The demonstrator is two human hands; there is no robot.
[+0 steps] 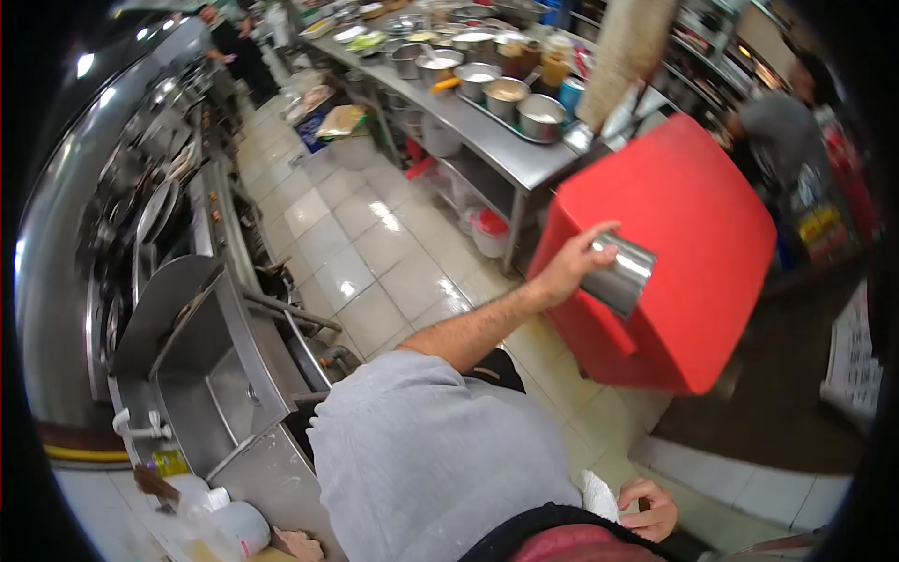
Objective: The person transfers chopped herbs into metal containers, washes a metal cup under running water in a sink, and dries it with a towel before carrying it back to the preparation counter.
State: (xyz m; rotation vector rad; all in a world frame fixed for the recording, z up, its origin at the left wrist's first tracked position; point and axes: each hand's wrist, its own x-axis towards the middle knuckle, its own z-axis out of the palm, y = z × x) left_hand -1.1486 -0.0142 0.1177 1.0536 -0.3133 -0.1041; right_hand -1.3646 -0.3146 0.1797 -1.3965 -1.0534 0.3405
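Note:
My left hand (pixel 568 267) reaches out with the fingers wrapped round a shiny metal cup (pixel 620 279), which is tilted in front of a large red bin or box (pixel 670 225). My bare forearm crosses above the tiled floor. At the lower right, close to my body, my right hand (pixel 648 510) has its fingers curled beside a crumpled white cloth or paper (pixel 599 496), which it seems to pinch. The inside of the cup is hidden from view.
A steel counter (pixel 538 164) holds metal pots (pixel 541 117) and bottles. On the left stand a steel sink (pixel 229 393) and a cooking line with pans. One person (pixel 239 47) stands far back; another person (pixel 782 131) is at the right behind the red bin.

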